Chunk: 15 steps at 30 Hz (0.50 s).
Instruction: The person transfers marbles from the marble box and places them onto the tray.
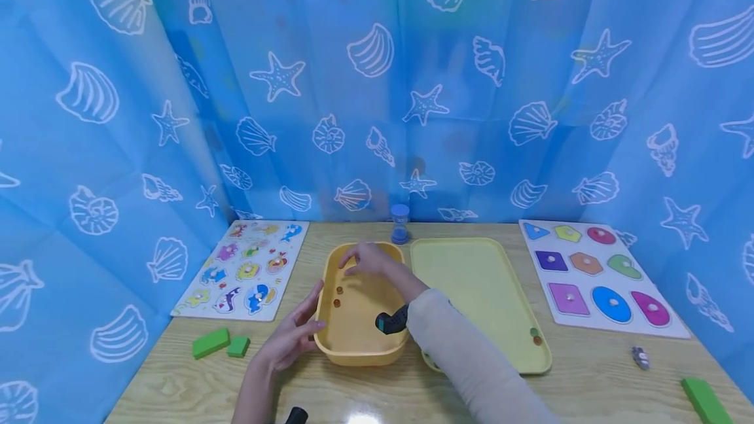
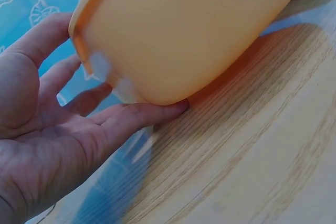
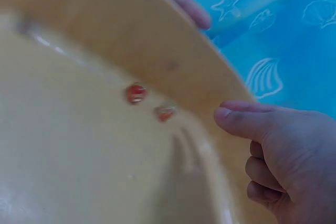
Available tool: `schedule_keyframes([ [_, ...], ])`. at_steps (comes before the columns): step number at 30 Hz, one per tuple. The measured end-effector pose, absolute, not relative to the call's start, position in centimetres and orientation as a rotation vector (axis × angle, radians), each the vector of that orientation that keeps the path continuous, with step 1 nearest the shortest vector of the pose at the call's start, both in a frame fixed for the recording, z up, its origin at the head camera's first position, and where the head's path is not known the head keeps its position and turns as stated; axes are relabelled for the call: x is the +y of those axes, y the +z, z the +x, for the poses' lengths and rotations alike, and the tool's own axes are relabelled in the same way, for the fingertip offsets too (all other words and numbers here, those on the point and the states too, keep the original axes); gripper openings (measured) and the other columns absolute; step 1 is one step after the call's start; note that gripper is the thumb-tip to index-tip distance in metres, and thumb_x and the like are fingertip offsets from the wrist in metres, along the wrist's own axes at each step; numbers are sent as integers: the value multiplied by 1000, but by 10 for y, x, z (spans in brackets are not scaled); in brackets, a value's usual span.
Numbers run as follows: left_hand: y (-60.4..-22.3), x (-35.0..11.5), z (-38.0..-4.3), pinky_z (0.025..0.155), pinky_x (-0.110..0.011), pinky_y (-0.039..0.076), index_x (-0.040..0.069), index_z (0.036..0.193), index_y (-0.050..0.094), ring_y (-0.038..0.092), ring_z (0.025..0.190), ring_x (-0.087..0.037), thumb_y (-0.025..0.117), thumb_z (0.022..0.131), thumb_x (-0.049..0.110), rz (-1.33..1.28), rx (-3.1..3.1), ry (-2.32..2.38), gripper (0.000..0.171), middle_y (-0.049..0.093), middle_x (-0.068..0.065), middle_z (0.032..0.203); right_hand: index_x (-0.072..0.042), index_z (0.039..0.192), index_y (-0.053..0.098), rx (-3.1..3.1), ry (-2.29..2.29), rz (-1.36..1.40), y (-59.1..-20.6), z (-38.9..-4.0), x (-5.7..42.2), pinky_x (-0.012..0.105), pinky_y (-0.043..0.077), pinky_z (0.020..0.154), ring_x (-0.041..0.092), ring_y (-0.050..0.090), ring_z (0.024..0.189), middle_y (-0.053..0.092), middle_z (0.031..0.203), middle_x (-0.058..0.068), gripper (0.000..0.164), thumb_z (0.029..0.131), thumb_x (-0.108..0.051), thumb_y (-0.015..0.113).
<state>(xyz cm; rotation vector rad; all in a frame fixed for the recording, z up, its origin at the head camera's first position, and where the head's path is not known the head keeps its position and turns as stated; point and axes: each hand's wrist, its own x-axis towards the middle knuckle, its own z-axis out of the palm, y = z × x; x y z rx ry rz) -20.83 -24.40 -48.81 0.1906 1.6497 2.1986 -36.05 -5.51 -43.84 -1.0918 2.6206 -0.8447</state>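
An orange tub (image 1: 359,345) stands in the middle of the table, with two small red-brown beads (image 1: 338,297) on its floor near the left wall. My left hand (image 1: 291,339) grips the tub's left side; in the left wrist view one finger touches the rim and another reaches the underside. Inside the tub's far end is my right hand (image 1: 371,260), its thumb and index finger apart with nothing visible between them. The right wrist view shows that hand (image 3: 289,156) beside the wall, its other fingers curled, the red beads (image 3: 136,93) a short way off.
A yellow tray (image 1: 465,273) right of the tub bears a green bead (image 1: 534,332) and a brown bead (image 1: 537,341). Puzzle boards (image 1: 283,280) (image 1: 554,286) flank both. Behind stands a blue sand timer (image 1: 400,224). Green blocks (image 1: 211,343) and a small grey figure (image 1: 640,357) lie nearer.
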Motion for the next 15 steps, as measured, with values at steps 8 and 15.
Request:
schedule_keyframes([
  [8,-492,-243,-209,90,-52,44,38,142,16,26,129,-39,48,86,-1,217,1623,2216,75,-7,-5,151,-17,95,70,2672,-757,-1005,-457,-362,-62,17,44,61,8,52,70,66,91,-2,17,79,-21,68],
  [15,-491,-245,-209,89,-51,44,39,142,15,28,129,-37,47,87,0,209,1632,2209,74,-7,-4,151,-22,86,70,2707,-729,-1003,-466,-362,-68,20,46,76,9,56,85,66,90,-10,10,78,-26,68],
])
